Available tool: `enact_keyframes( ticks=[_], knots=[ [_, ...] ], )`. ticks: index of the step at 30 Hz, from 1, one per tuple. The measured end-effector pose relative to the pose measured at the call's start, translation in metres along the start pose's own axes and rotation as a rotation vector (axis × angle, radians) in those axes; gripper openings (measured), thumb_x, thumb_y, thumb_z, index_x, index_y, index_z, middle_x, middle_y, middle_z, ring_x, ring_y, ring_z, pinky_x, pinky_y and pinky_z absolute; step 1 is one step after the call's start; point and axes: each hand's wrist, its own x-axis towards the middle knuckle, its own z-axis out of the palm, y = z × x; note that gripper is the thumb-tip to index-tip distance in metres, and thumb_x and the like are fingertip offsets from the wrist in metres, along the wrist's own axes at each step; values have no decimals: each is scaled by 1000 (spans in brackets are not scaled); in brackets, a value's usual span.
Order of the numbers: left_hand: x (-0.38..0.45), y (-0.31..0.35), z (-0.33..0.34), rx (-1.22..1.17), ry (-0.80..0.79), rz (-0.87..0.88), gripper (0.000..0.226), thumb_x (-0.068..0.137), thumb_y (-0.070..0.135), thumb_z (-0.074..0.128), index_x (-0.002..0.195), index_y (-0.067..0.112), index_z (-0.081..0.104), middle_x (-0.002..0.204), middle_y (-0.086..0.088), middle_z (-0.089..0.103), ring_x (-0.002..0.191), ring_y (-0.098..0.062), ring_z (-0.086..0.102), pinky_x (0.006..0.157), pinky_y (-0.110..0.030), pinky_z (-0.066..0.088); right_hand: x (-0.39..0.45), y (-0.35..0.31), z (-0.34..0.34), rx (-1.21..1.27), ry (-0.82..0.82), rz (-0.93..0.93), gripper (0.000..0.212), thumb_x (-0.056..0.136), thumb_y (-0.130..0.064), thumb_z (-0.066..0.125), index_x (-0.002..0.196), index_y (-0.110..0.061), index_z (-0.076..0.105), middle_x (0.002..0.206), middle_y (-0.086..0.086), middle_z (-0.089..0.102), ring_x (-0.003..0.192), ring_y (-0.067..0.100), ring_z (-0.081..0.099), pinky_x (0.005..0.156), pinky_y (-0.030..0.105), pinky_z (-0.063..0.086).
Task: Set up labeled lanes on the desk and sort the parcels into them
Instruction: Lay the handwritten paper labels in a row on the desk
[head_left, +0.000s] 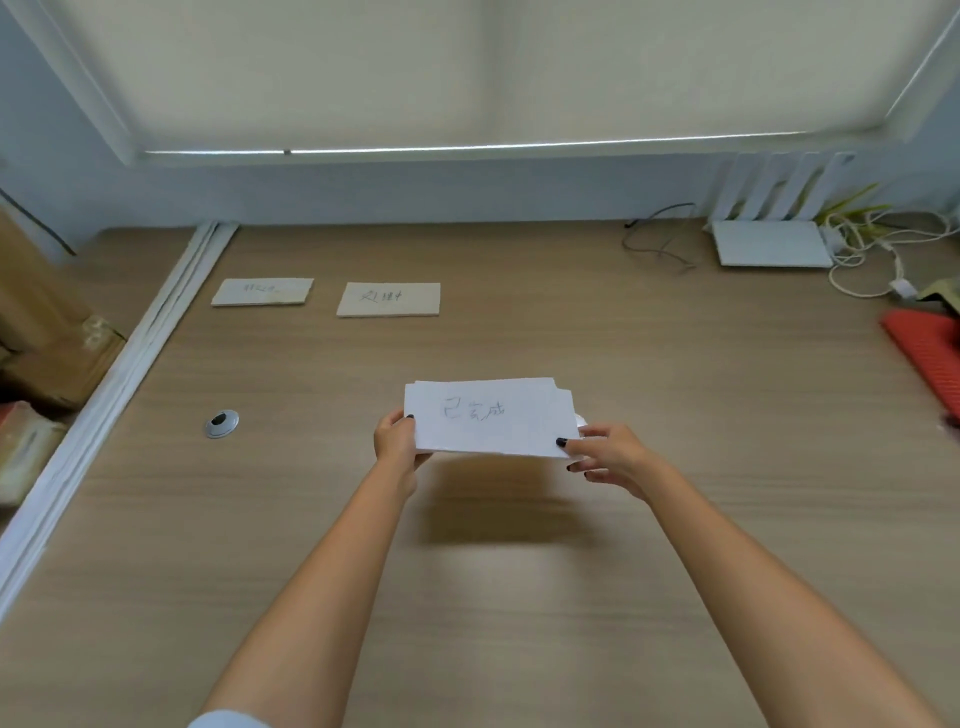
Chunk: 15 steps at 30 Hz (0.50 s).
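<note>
A white folded paper label (488, 415) with handwriting hangs above the middle of the wooden desk (675, 389). My left hand (397, 441) pinches its left edge and my right hand (610, 454) pinches its lower right corner. Two more handwritten labels lie flat near the back left of the desk: one label (262, 292) further left and another label (388, 299) to its right, a small gap between them. Brown cardboard parcels (47, 332) stand beyond the desk's left edge.
A white rail (124, 358) runs along the desk's left side. A round cable grommet (222, 424) sits left of my hands. A white router (771, 243) with tangled cables (872, 244) is at the back right. A red item (930, 353) lies at the right edge.
</note>
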Motion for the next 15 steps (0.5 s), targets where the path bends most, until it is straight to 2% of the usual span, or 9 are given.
enact_keyframes(
  ticks=[4,6,10,12,15],
  knots=[
    [-24,-18,32,-23,-14,-8,37,93,2,37,127,11,49,97,-7,60,79,-20,56,60,-30,48,-4,6,-43,89,15,-16,35,79,-10,74,108,0,58,91,12,64,66,18,65,55,19,55],
    [-29,-23,43,-28,-4,-21,37,93,4,36,126,10,51,106,-10,58,86,-25,55,60,-30,47,-4,9,-60,110,22,-15,32,80,-7,73,107,0,56,93,15,63,65,19,63,56,18,56],
    [-31,-31,63,-29,20,-25,38,93,2,33,125,7,53,106,-12,58,77,-23,55,62,-31,48,6,15,-85,170,42,-2,31,82,-2,69,109,4,55,98,18,63,67,21,64,61,20,58],
    [-26,-34,71,-13,37,-22,41,92,-1,32,126,8,53,104,-10,59,81,-25,55,62,-30,48,15,15,-93,248,57,15,28,84,2,65,110,5,56,96,17,63,69,22,64,61,20,58],
    [-18,-36,80,25,63,-23,42,92,-3,31,124,10,54,100,-8,59,71,-18,56,60,-30,48,36,9,-103,430,58,13,27,88,9,55,115,10,52,89,15,61,73,23,61,56,20,58]
  ],
)
